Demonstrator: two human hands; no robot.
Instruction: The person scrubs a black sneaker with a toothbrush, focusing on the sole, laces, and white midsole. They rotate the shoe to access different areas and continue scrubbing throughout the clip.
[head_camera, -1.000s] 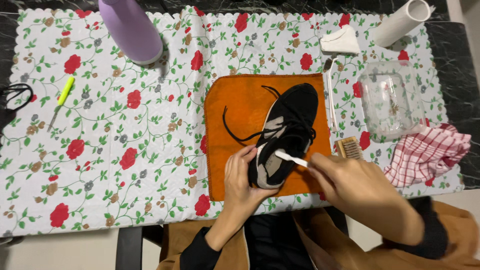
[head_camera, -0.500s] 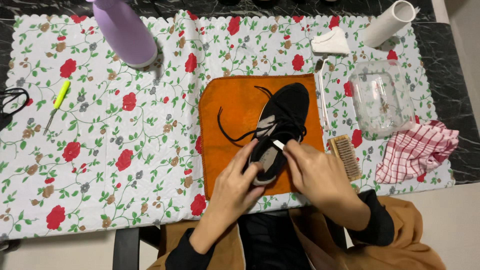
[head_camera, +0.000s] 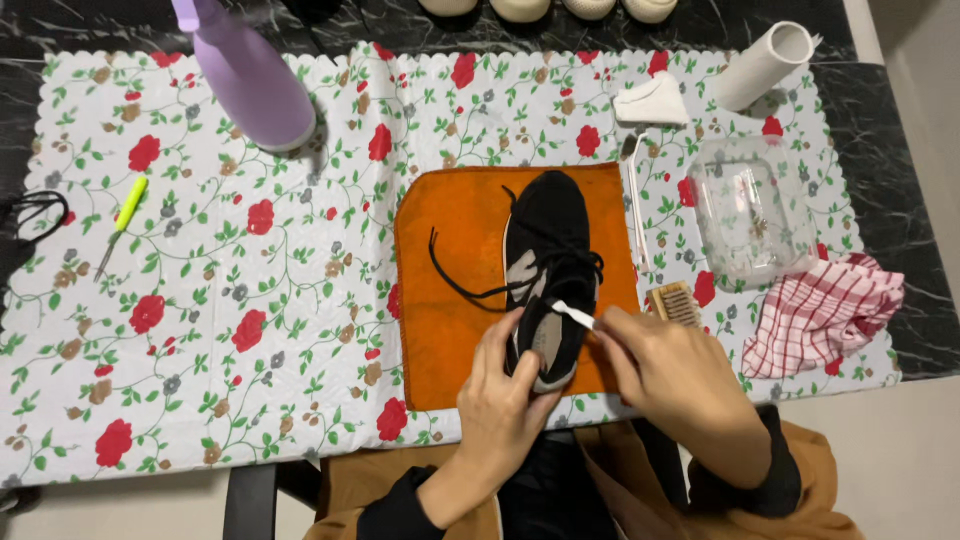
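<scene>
The black sneaker lies on its side on the orange cloth, toe away from the person, heel toward the near edge of the desk. Its laces are loose and trail across the cloth to the left.

The left hand steadies the heel end, its grip wrapped around the rear of the sneaker. The right hand holds a small white tool, probably a slim brush or swab, its grip pinching the handle with the tip laid on the pale side panel near the heel. The tool's working end is too small to identify with certainty.

Assessment: cleaning is in hand at the heel and side panel. The pale panel looks greyish, so that area is judged unfinished. The toe and upper look uniformly dark; whether they have been treated cannot be told. The laces remain in the sneaker.

A wooden brush lies just beside the right hand, unused. A clear plastic container and a red checked cloth sit to the right, untouched. A purple bottle stands at the far left of the floral table cover; a white roll lies at the far right.
</scene>
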